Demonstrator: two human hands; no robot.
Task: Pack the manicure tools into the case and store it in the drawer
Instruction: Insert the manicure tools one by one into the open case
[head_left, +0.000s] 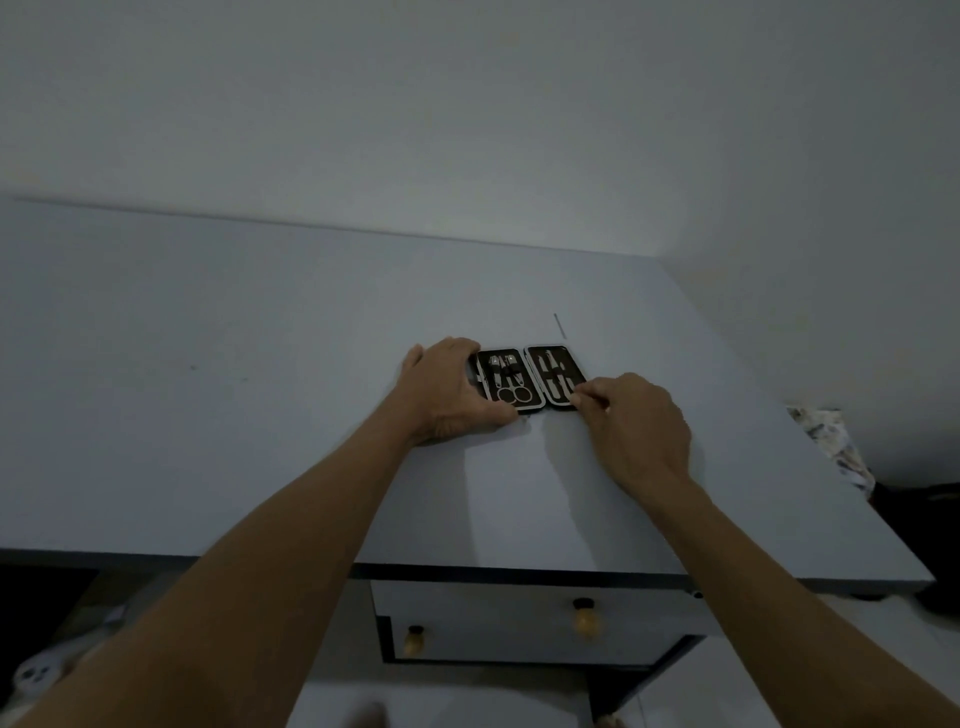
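Head view looks down on a pale grey desk (260, 364) set against a plain wall. An opened manicure case (527, 378) lies flat on it, well back from the near edge and nearer the right edge than the left. Its two black, light-trimmed halves sit side by side. The left half (506, 382) holds small scissors (513, 392) with round loops and other metal tools strapped in; the right half (556, 376) holds slim, long tools (551, 375). Which tools exactly they are is too small to tell.

A left hand (449, 387) rests on the desk against the case's left side, fingers (462, 347) curled together over the far left corner and thumb lying along the near edge of the left half. A right hand (636, 421) sits at the near right corner of the right half, thumb and forefinger pinched together at a tool end there; whether they grip it cannot be told.

Behind the case, towards the back edge, a thin dark stick-like item (559, 326) lies alone on the desk. Below the front edge is a closed drawer (519, 610) with a wooden knob (585, 618), and a second knob (414, 639) lower left.
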